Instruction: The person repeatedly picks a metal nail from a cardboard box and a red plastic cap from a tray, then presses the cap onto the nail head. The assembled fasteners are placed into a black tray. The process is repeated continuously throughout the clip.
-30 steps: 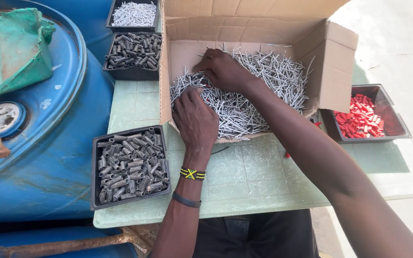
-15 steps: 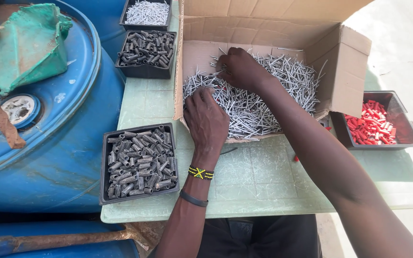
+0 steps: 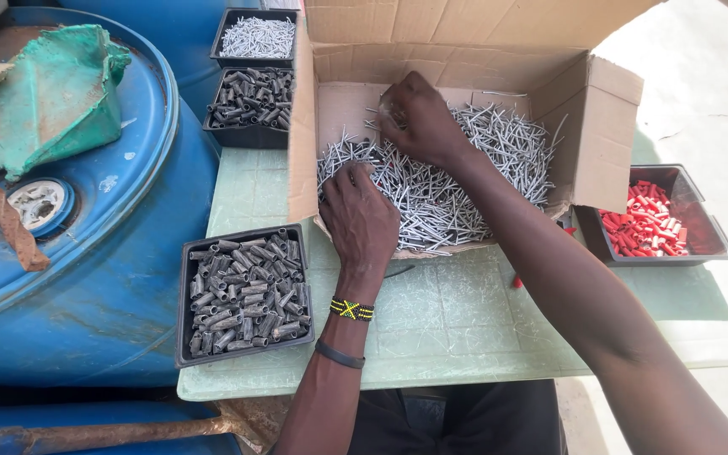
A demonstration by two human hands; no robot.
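- the left hand (image 3: pixel 362 215) lies palm down on the near edge of the nails (image 3: pixel 465 181), fingers bent into the pile; whether it grips any cannot be told.
- the right hand (image 3: pixel 419 122) reaches deeper into the box (image 3: pixel 608 135), fingers pinched together at the pile's far left; what they hold cannot be made out.
- the nails are thin and silvery, heaped across the box floor. their long axes run every way, with no common direction; a few stick up along the far wall.
- the box is open cardboard, its flaps standing up, resting on a pale green table (image 3: pixel 465 320).
- a beaded band (image 3: pixel 352 309) and a dark band (image 3: pixel 339 355) circle the left wrist.
- just left of the box's near corner sits a black tray of grey plugs (image 3: pixel 246 291), lying mostly crosswise.
- right of the box, a tray of red plugs (image 3: pixel 646 223).
- at the far left of the box, two more trays: grey plugs (image 3: pixel 250 99) and, beyond, nails (image 3: pixel 256 38).
- a blue drum (image 3: pixel 120 253) stands left of the table with a green cloth (image 3: pixel 61 93) on top.
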